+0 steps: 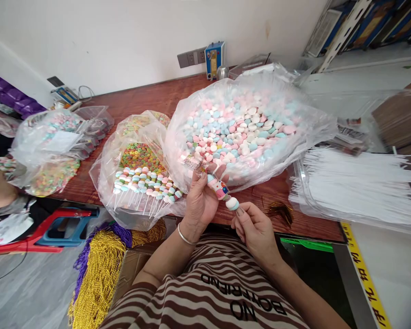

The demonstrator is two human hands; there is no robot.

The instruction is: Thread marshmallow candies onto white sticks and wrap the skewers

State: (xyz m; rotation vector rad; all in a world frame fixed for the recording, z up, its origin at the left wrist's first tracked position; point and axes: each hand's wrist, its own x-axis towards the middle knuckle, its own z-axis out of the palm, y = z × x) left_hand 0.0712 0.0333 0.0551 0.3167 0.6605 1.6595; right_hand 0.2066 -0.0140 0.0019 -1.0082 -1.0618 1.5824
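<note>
My left hand [202, 196], with a bangle at the wrist, holds the upper end of a candy skewer [219, 186] of pastel pieces, its thumb pressed on clear wrapping. My right hand [255, 226] pinches the lower end just below a white and blue candy. Right behind my hands is a big clear bag [239, 132] of pink, white and blue candies. To the left, another open bag [104, 183] holds small colourful rings, with finished-looking candy skewers [144, 185] lying across them.
White sticks [352, 187] fill a plastic bag at the right. Gold twist ties [280, 211] lie near the table edge. Bead strands [102, 274] hang below left. At far left are a person's arm [0, 194], more candy bags [55, 137] and a red stool [44, 233].
</note>
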